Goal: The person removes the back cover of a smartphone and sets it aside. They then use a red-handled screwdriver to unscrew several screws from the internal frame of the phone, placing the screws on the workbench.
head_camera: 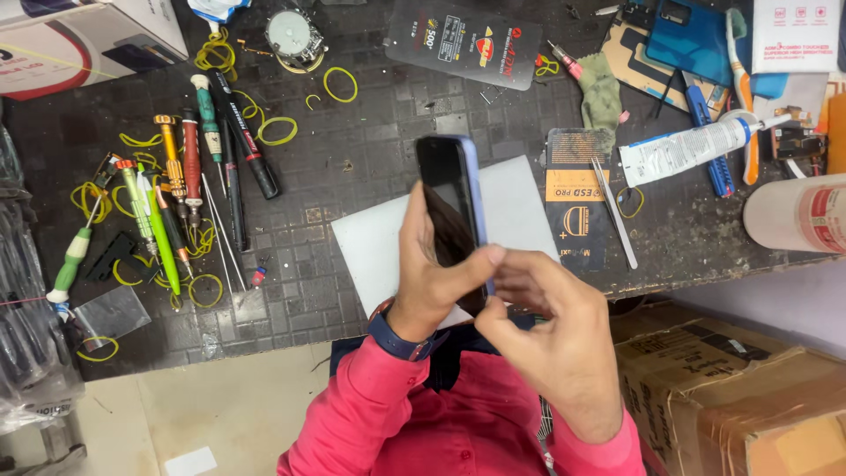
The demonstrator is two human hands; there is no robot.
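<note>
A dark-screened smartphone (448,189) with a bluish-purple edge is held upright over the black grid mat (352,176). My left hand (432,273) grips its lower half, thumb on the right edge. My right hand (555,330) touches the phone's bottom right corner with its fingertips. A white sheet (520,207) lies under the phone. Both sleeves are pink, and a dark watch sits on my left wrist.
Several screwdrivers (189,172) and yellow rubber bands (264,123) lie at the left. Tweezers (614,211), a white tube (687,150), a green cloth (602,92), a blue phone back (696,35) and a white bottle (797,214) sit at the right. Cardboard boxes (731,397) stand lower right.
</note>
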